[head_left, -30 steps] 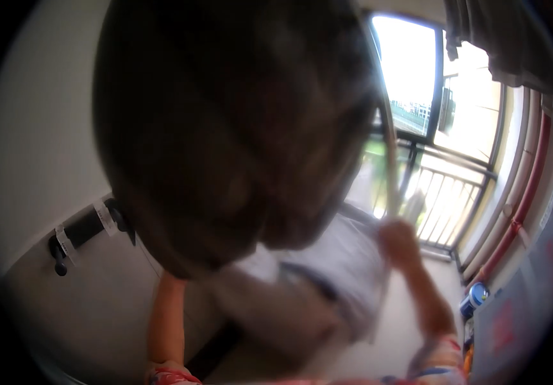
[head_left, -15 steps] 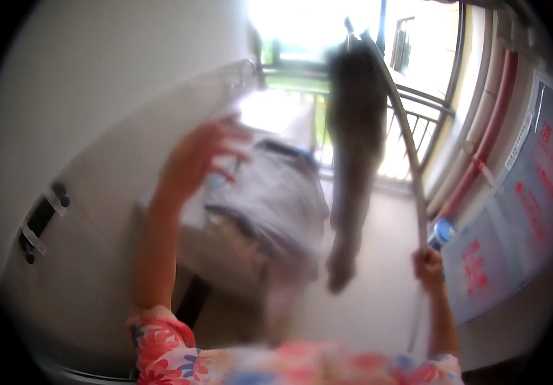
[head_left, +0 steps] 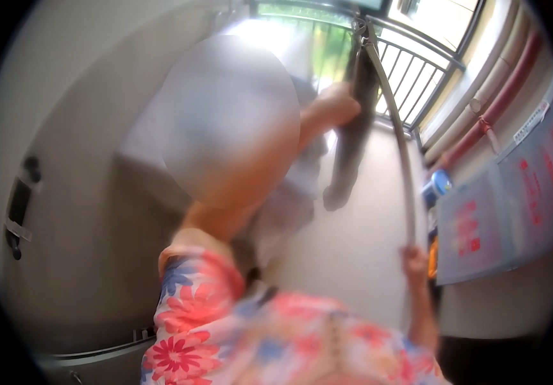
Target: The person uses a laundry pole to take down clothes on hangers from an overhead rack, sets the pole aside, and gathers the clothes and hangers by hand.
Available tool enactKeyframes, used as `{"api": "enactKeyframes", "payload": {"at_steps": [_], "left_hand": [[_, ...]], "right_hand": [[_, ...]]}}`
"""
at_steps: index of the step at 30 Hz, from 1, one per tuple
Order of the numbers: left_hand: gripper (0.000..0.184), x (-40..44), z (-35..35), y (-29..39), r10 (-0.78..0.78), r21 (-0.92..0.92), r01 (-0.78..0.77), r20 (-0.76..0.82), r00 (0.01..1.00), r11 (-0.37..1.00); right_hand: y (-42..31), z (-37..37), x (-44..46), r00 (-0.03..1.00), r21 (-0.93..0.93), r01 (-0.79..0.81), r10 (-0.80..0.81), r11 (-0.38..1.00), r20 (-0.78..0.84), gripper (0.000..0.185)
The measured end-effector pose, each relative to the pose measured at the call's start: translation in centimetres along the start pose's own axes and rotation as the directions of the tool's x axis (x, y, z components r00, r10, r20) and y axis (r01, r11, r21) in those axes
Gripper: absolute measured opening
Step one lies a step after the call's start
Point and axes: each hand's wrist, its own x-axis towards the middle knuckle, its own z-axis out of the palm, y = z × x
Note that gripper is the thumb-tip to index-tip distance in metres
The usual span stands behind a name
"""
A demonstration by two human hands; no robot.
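A long pale pole (head_left: 399,138) runs from the top centre down to my right hand (head_left: 414,260), whose fingers are wrapped round its lower part. At the pole's upper end hangs a long dark garment (head_left: 354,141), seen from its narrow side. My left hand (head_left: 339,104) reaches up to the garment's left edge, near its upper part. Its fingers are blurred, and whether they grip the cloth is unclear. Below my left forearm and behind it lies a blurred heap of pale cloth (head_left: 151,138).
A railing (head_left: 408,77) and window stand at the back. Red and white pipes (head_left: 488,119) run along the right wall, beside a blue-lidded container (head_left: 440,183) and a grey panel with red writing (head_left: 501,218). A door handle (head_left: 18,205) is at the left.
My left hand has moved right and up to the dark garment from open air at the left. The view has tilted downward. My right hand has stayed on the pole.
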Motion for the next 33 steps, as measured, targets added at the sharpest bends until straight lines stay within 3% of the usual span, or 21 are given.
{"api": "enactKeyframes", "payload": {"at_steps": [1,3,4,5,7,9,13,15,17,21,22,23,25,28,30,31,33], "left_hand": [[0.024,0.4,-0.2,-1.2,0.042,-0.096,-0.048,-0.063,0.997,0.994],[0.023,1.6,-2.4,-4.8,0.164,-0.439,-0.165,-0.041,0.986,0.883],[0.023,2.3,-3.7,-6.9,0.229,-0.589,-0.215,-0.052,0.972,0.779],[0.023,1.4,-5.8,-7.5,0.285,-0.784,-0.164,0.018,0.958,0.599],[0.024,2.3,-8.8,-11.6,0.38,-0.417,-0.422,-0.183,0.907,0.805],[0.026,0.3,-13.1,-13.9,0.308,-0.437,-0.367,-0.201,0.93,0.821],[0.019,-2.2,-19.3,-21.3,0.258,-0.267,-0.332,-0.277,0.926,0.905],[0.02,-2.6,-22.2,-29.1,0.12,-0.414,-0.276,-0.364,0.924,0.867],[0.031,-3.5,-25.8,-33.9,0.022,-0.495,-0.205,-0.352,0.936,0.845],[0.026,-7.0,-26.3,-34.5,-0.228,-0.385,0.082,-0.35,0.908,0.919],[0.025,-7.8,-25.8,-34.3,-0.319,-0.36,0.181,-0.373,0.871,0.915],[0.027,-8.8,-25.4,-31.5,-0.362,-0.214,0.296,-0.437,0.823,0.931],[0.027,-9.3,-25.0,-29.7,-0.339,-0.092,0.34,-0.493,0.801,0.936],[0.025,-9.6,-25.5,-29.2,-0.197,0.256,0.433,-0.619,0.76,0.864],[0.022,-9.3,-25.7,-27.3,-0.03,0.51,0.493,-0.673,0.739,0.705],[0.018,-9.3,-25.2,-26.1,0.083,0.527,0.414,-0.685,0.724,0.743],[0.018,-9.4,-23.1,-21.4,0.018,0.211,0.089,-0.457,0.889,0.973]], "right_hand": [[-0.1,0.6,0.5,1.0,0.013,-0.002,0.002,1.0,0.008,0.03],[-0.9,1.8,1.5,0.999,0.011,0.011,-0.012,1.0,0.032,0.031],[-1.7,2.4,2.2,0.998,-0.002,0.028,-0.028,1.0,0.048,0.031],[-2.5,3.1,2.9,0.997,-0.012,0.048,-0.047,0.999,0.065,0.032],[-4.2,4.8,3.8,0.993,-0.071,0.014,-0.006,0.997,0.117,0.032],[-5.1,7.0,4.7,0.986,-0.093,-0.015,0.03,0.996,0.161,0.032],[-5.8,12.6,6.5,0.971,-0.082,-0.033,0.051,0.996,0.234,0.031],[-5.9,14.4,7.6,0.963,-0.098,-0.036,0.061,0.995,0.261,0.029],[-7.3,15.5,8.0,0.949,-0.04,-0.103,0.111,0.994,0.294,0.027],[-7.6,16.9,7.7,0.904,0.086,-0.252,0.203,0.964,0.375,0.024],[-7.9,17.4,7.3,0.913,0.062,-0.215,0.178,0.975,0.367,0.023],[-8.1,18.0,6.9,0.921,0.039,-0.177,0.151,0.984,0.36,0.023],[-7.4,18.2,6.5,0.931,-0.046,-0.029,0.044,0.999,0.363,0.022],[-8.5,18.2,6.5,0.922,-0.05,-0.136,0.144,0.99,0.36,0.022],[-8.9,17.8,6.5,0.92,-0.047,-0.117,0.126,0.992,0.371,0.02],[-9.0,17.6,6.3,0.924,-0.041,-0.108,0.116,0.993,0.365,0.02],[-7.8,17.7,5.4,0.919,0.004,-0.043,0.038,0.999,0.392,0.018]]}}
